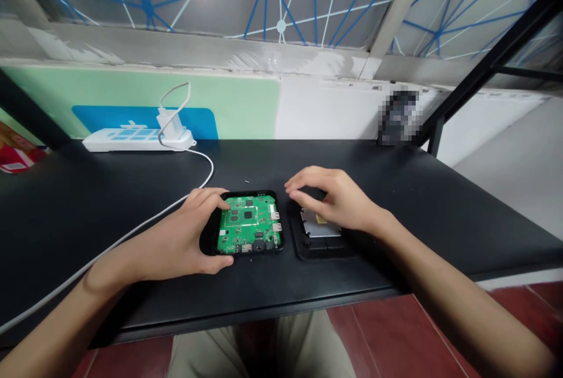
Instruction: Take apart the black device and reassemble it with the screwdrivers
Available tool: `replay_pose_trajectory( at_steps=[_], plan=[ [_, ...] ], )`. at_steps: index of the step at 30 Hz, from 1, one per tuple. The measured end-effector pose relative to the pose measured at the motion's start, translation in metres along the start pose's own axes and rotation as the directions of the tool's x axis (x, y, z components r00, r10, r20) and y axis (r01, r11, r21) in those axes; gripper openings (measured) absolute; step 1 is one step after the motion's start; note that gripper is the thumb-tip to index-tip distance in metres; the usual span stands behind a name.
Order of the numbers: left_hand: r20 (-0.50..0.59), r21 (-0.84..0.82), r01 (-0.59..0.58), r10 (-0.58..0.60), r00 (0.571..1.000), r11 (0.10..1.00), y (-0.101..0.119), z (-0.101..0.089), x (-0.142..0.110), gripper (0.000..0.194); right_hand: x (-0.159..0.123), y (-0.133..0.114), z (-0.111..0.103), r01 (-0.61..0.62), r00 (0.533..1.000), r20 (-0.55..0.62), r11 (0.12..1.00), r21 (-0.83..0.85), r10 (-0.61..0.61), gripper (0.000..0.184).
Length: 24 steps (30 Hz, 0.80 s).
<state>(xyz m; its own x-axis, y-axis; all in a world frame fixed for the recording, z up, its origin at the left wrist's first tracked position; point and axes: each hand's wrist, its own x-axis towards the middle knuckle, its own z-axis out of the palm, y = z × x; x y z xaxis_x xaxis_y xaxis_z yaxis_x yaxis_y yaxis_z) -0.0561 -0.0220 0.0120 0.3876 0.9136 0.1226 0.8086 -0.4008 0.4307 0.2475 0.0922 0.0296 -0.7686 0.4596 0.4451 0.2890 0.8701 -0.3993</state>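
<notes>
A green circuit board point(241, 222) lies in a square black plastic case point(281, 243), with metal ports along its right and near edges. My left hand point(193, 231) grips the case from the left, fingers over the far left corner and thumb at the near edge. Right of it rests a black cover point(321, 249) with a silver metal plate point(310, 224) and a tan pad point(322, 220). Above this cover hovers my right hand point(336, 196), thumb and fingertips drawn together in a pinch; whatever is between them is too small to make out. A tiny screw-like piece point(247, 181) lies beyond the case.
On the black table point(145, 313), a white power strip point(118, 140) with a plugged-in charger point(170, 125) stands against the wall. Its white cable point(145, 224) runs beneath my left arm. A pixelated dark object point(398, 117) stands back right, a red packet point(20, 152) far left.
</notes>
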Motion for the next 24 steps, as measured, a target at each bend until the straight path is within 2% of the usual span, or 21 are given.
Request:
replay_pose_trajectory(
  at_steps=[2, 5, 6, 9, 11, 12, 14, 17, 20, 24],
  plan=[
    [0.0, 0.02, 0.032, -0.032, 0.999, 0.999, -0.007, -0.003, -0.004, 0.068, 0.0, 0.004, -0.005, -0.073, 0.997, -0.037, 0.995, -0.062, 0.07, 0.017],
    [-0.027, 0.053, 0.065, -0.064, 0.998, 0.996, -0.021, -0.009, -0.014, 0.069, 0.0, 0.008, -0.008, -0.16, 0.987, -0.011, 0.98, -0.122, 0.16, 0.02],
    [-0.044, 0.059, 0.08, -0.077, 0.996, 0.995, -0.025, -0.01, -0.017, 0.072, 0.0, 0.008, -0.009, -0.177, 0.984, 0.012, 0.975, -0.134, 0.181, 0.021],
    [0.006, 0.028, 0.113, -0.113, 0.994, 0.993, -0.035, -0.012, -0.023, 0.076, -0.004, 0.01, -0.01, -0.206, 0.974, 0.069, 0.968, -0.144, 0.218, 0.024],
    [-0.039, 0.001, 0.12, -0.119, 0.992, 0.993, -0.034, -0.011, -0.022, 0.068, -0.012, 0.01, -0.014, -0.222, 0.97, 0.073, 0.967, -0.124, 0.232, 0.03],
    [-0.073, -0.01, 0.126, -0.127, 0.989, 0.992, -0.032, -0.01, -0.02, 0.068, -0.017, 0.01, -0.017, -0.231, 0.968, 0.069, 0.966, -0.114, 0.24, 0.035],
    [-0.105, -0.026, 0.135, -0.137, 0.985, 0.991, -0.025, -0.008, -0.017, 0.079, -0.03, 0.009, -0.024, -0.247, 0.962, 0.084, 0.961, -0.124, 0.258, 0.048],
    [-0.089, -0.03, 0.119, -0.121, 0.989, 0.992, -0.014, -0.008, -0.011, 0.098, -0.051, 0.008, -0.034, -0.254, 0.948, 0.152, 0.952, -0.169, 0.28, 0.077],
    [-0.057, -0.039, 0.115, -0.117, 0.992, 0.993, -0.008, -0.01, -0.009, 0.095, -0.065, 0.007, -0.037, -0.208, 0.939, 0.224, 0.951, -0.228, 0.259, 0.1],
    [-0.05, -0.054, 0.136, -0.138, 0.989, 0.989, -0.009, -0.012, -0.011, 0.094, -0.073, 0.008, -0.032, -0.114, 0.948, 0.26, 0.958, -0.264, 0.185, 0.112]
  ],
)
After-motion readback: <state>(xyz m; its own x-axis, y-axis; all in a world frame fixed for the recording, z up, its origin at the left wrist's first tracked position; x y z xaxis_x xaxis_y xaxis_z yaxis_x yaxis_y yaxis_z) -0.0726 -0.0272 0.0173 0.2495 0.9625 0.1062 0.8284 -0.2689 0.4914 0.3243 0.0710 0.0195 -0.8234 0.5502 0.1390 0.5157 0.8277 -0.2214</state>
